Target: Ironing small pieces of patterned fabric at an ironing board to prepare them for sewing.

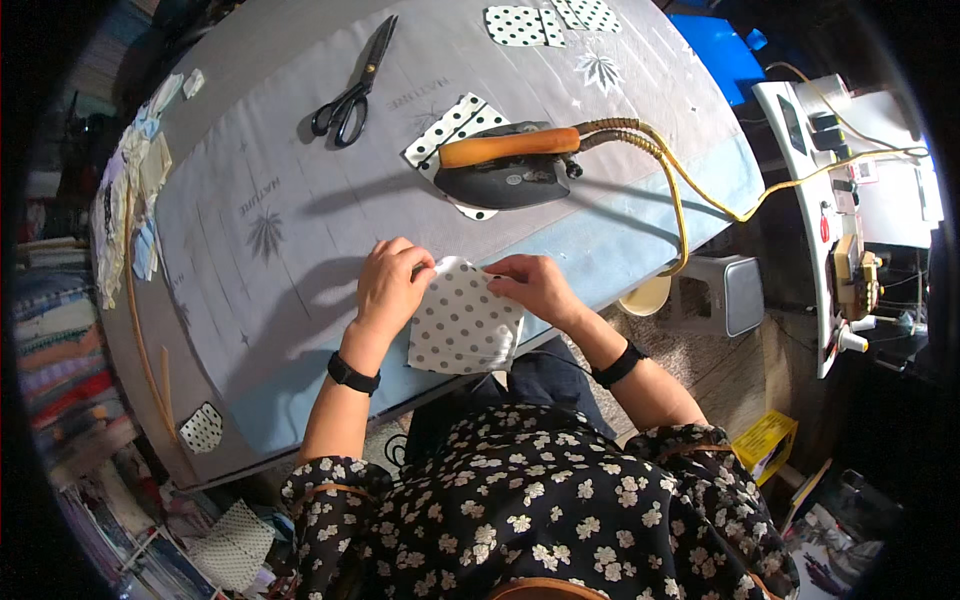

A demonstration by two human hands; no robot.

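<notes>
A white piece of polka-dot fabric (465,320) hangs between my hands over the near edge of the ironing table, its dots showing grey. My left hand (393,283) pinches its upper left corner, and my right hand (532,288) pinches its upper right edge; both sets of fingers are closed on the cloth. Just beyond them, an iron (505,180) with an orange handle rests on another dotted fabric piece (455,125), covering much of it. Black-handled scissors (352,100) lie farther off to the left, blades pointing away.
More dotted pieces (525,25) lie at the table's far side, and one (202,428) at its near left corner. Cloth scraps (140,180) line the left edge. The iron's yellow cord (690,185) runs right, toward a white sewing machine (800,200). A grey stool (715,295) stands below.
</notes>
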